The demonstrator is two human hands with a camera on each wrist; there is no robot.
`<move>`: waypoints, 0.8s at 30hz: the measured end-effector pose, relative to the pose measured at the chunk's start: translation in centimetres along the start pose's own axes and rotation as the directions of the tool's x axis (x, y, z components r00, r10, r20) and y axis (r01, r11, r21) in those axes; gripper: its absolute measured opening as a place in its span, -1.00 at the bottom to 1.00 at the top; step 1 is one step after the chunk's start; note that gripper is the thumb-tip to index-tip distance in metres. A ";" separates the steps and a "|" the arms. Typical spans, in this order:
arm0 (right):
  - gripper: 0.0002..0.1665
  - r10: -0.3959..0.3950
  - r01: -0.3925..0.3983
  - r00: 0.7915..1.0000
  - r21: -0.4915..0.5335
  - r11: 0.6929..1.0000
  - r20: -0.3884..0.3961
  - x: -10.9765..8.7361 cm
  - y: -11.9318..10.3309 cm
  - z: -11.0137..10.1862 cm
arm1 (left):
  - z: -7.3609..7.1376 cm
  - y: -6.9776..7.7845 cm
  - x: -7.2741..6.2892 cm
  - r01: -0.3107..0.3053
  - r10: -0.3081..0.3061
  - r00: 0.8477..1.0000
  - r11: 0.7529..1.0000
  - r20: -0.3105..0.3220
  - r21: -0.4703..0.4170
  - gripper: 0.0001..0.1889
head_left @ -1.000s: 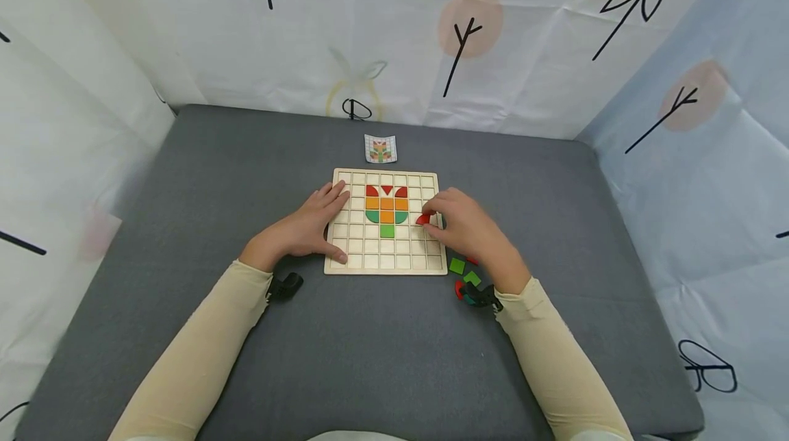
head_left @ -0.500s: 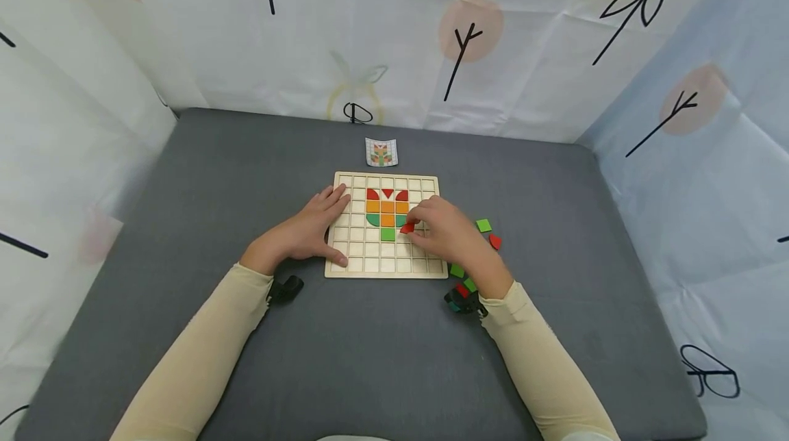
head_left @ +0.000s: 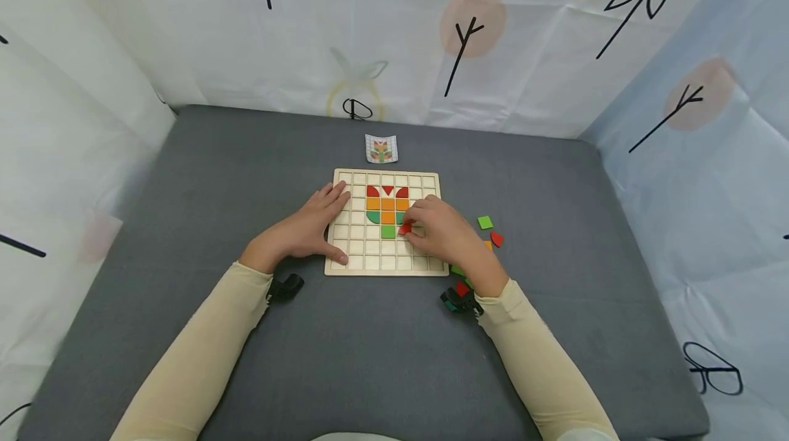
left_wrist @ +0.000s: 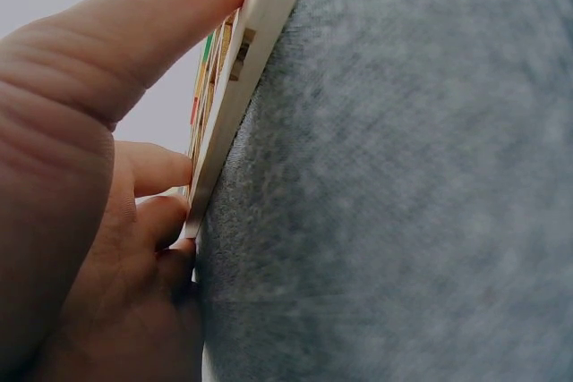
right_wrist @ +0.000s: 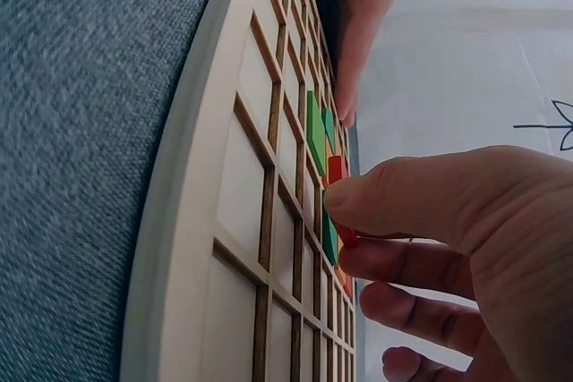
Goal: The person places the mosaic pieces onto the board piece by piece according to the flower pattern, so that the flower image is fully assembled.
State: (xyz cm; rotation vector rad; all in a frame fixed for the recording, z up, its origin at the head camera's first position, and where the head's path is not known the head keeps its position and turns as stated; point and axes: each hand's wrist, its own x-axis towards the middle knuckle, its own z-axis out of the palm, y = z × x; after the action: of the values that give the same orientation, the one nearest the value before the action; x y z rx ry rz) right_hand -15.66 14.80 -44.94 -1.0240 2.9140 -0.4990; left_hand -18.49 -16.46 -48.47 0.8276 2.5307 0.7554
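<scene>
A pale wooden grid board (head_left: 357,263) lies on the grey table. My left hand (head_left: 302,227) rests on its left edge, fingers extended; in the left wrist view the thumb (left_wrist: 134,29) touches the board's side. Between thumb and forefinger my right hand (head_left: 445,230) pinches a red piece (head_left: 404,229) with a curved side. This piece is tilted in the right wrist view, just above the board, right of a light green square (head_left: 387,231). Orange squares (head_left: 387,204), a red triangle (head_left: 387,190) and rounded red and dark green pieces sit in the grid; the right hand partly covers one green piece.
Behind the board lies a small card (head_left: 381,149) with a coloured pattern. Loose pieces lie right of the board, among them a green square (head_left: 485,222) and a red piece (head_left: 496,240); the right forearm hides some. Printed white cloth (head_left: 407,30) surrounds the table.
My right hand has moved left across the board with the red piece, from near the right edge to beside the light green square. The left hand has stayed in place.
</scene>
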 end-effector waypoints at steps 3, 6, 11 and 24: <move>-0.91 -0.011 0.011 1.000 -0.003 1.000 -0.002 0.0 0.0 0.1 | -0.1 0.0 0.0 -0.004 0.004 1.000 1.000 -0.003 -0.008 0.47; -0.92 -0.009 0.009 1.000 0.013 1.000 0.005 -0.1 0.0 0.1 | 0.0 -0.2 0.1 -0.002 0.002 1.000 1.000 -0.006 -0.002 0.47; -0.93 -0.011 0.010 1.000 0.017 1.000 0.005 -0.2 -0.2 0.0 | 0.1 -0.3 0.2 -0.005 0.005 1.000 1.000 -0.008 0.012 0.47; -0.87 0.009 -0.009 1.000 -0.010 1.000 0.016 -0.5 0.2 0.1 | 0.3 -0.5 0.0 -0.014 0.014 1.000 1.000 -0.006 0.003 0.47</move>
State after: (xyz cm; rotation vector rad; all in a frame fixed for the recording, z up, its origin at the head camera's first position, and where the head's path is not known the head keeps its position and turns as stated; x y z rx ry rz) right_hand -15.35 15.23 -45.11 -1.0102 2.9085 -0.4747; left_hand -18.60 -16.64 -48.97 0.8465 2.5346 0.7595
